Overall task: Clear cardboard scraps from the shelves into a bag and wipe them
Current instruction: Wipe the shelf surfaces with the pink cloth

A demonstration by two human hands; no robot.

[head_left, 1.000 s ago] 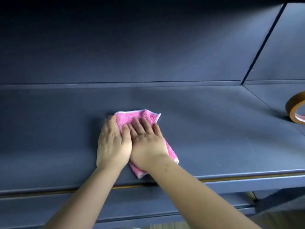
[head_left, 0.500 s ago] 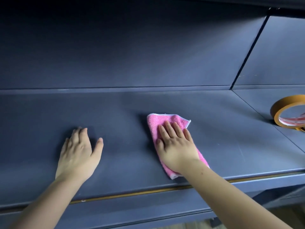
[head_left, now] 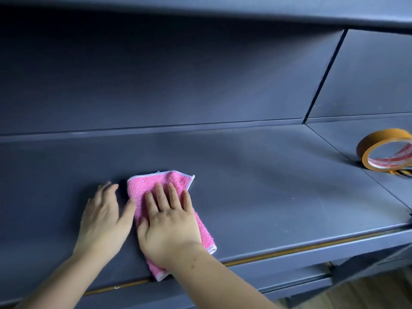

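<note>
A folded pink cloth (head_left: 156,186) with a white hem lies flat on the dark blue shelf (head_left: 267,179). My right hand (head_left: 167,221) presses down on the cloth with its fingers spread and flat. Just left of the cloth, my left hand (head_left: 103,219) rests palm down on the bare shelf, its thumb touching the cloth's left edge. No cardboard scraps or bag show in this view.
A roll of tan tape (head_left: 385,152) stands on its edge on the neighbouring shelf section at the right. An upper shelf (head_left: 223,7) overhangs above. A lower shelf edge (head_left: 289,279) and wooden floor (head_left: 367,293) show below.
My right hand slid the cloth to the right, then back left. My left hand came off the cloth, moved out to the left, and now sits beside the cloth again.
</note>
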